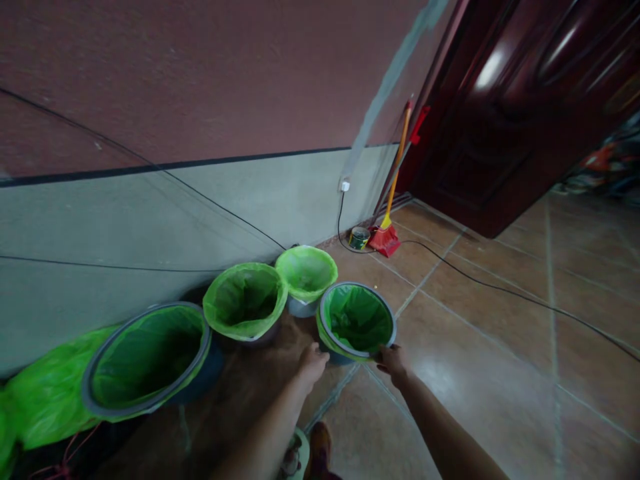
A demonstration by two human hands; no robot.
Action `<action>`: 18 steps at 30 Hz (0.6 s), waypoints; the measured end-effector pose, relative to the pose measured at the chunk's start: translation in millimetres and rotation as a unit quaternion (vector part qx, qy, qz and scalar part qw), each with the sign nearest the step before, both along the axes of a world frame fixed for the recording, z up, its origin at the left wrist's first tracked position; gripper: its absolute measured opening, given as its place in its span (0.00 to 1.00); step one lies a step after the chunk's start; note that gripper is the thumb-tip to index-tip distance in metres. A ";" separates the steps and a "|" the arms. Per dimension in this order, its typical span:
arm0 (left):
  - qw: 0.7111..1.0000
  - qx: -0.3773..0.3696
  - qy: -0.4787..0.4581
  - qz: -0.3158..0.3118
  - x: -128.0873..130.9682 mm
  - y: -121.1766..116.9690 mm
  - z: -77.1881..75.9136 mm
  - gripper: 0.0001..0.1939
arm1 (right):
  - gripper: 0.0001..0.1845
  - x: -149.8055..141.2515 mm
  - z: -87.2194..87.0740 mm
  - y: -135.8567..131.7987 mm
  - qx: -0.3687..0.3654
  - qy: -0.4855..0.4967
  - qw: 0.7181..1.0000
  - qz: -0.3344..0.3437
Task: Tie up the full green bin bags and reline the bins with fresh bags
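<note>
A grey bin (356,323) lined with a green bag stands on the tiled floor in front of me. My left hand (313,363) is closed on its near left rim. My right hand (391,360) grips the near right rim, fingers curled over the grey ring. Both forearms reach forward from the bottom of the view.
Three more green-lined bins (147,357) (245,300) (307,272) stand along the wall to the left. A loose green bag (45,393) lies far left. A broom with a red dustpan (387,233) leans near a dark door (500,120). A black cable (500,288) crosses the floor.
</note>
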State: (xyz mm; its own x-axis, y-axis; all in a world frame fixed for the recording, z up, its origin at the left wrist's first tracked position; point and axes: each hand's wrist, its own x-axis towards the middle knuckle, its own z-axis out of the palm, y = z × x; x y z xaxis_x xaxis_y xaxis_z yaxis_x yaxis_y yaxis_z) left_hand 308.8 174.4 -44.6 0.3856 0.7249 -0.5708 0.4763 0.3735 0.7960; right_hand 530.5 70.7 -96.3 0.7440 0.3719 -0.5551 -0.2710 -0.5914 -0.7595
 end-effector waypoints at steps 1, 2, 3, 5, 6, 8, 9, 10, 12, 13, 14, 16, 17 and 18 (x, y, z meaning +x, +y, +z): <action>1.000 -0.008 0.007 0.006 -3.9 -2.6 1.2 0.14 | 0.05 -2.5 0.1 0.8 0.007 0.004 1.000 -0.014; 1.000 -0.019 0.009 0.014 -8.1 -5.0 2.8 0.12 | 0.04 -5.0 0.6 1.4 0.010 0.003 1.000 -0.025; 0.999 -0.030 0.010 0.021 -12.7 -7.0 4.4 0.12 | 0.04 -7.3 1.8 1.8 0.011 0.002 0.999 -0.035; 0.998 -0.047 0.010 0.031 -23.5 -9.9 7.6 0.11 | 0.03 -11.4 5.8 2.0 0.012 0.009 0.999 -0.050; 0.998 -0.051 0.010 0.035 -29.8 -10.8 9.0 0.12 | 0.04 -13.3 8.5 1.6 0.013 0.015 0.998 -0.054; 0.998 -0.055 0.013 0.043 -43.8 -11.1 11.2 0.12 | 0.06 -17.7 14.1 -0.5 0.015 0.027 0.998 -0.056; 0.997 -0.054 0.018 0.048 -51.5 -10.7 12.5 0.12 | 0.07 -21.0 16.5 -2.5 0.016 0.028 0.998 -0.059; 0.997 -0.053 0.022 0.054 -59.5 -9.9 14.0 0.12 | 0.09 -25.6 18.3 -5.1 0.018 0.029 0.997 -0.064; 0.996 -0.049 0.032 0.071 -76.6 -8.1 19.1 0.11 | 0.12 -40.8 20.0 -11.7 0.033 0.036 0.997 -0.068; 0.995 -0.046 0.036 0.079 -85.9 -7.3 22.7 0.11 | 0.14 -51.9 20.0 -15.4 0.042 0.045 0.996 -0.065; 0.995 -0.041 0.038 0.086 -95.9 -6.7 27.0 0.11 | 0.15 -65.3 19.7 -18.8 0.049 0.058 0.995 -0.060; 0.994 -0.030 0.043 0.098 -119.0 -5.8 36.8 0.10 | 0.16 -98.2 19.5 -23.7 0.059 0.105 0.992 -0.032; 0.993 -0.025 0.045 0.105 -132.6 -5.5 41.9 0.10 | 0.16 -117.0 20.2 -24.4 0.054 0.138 0.989 -0.009; 0.992 -0.022 0.050 0.114 -147.9 -5.2 46.9 0.10 | 0.15 -136.9 21.8 -23.3 0.047 0.172 0.984 0.022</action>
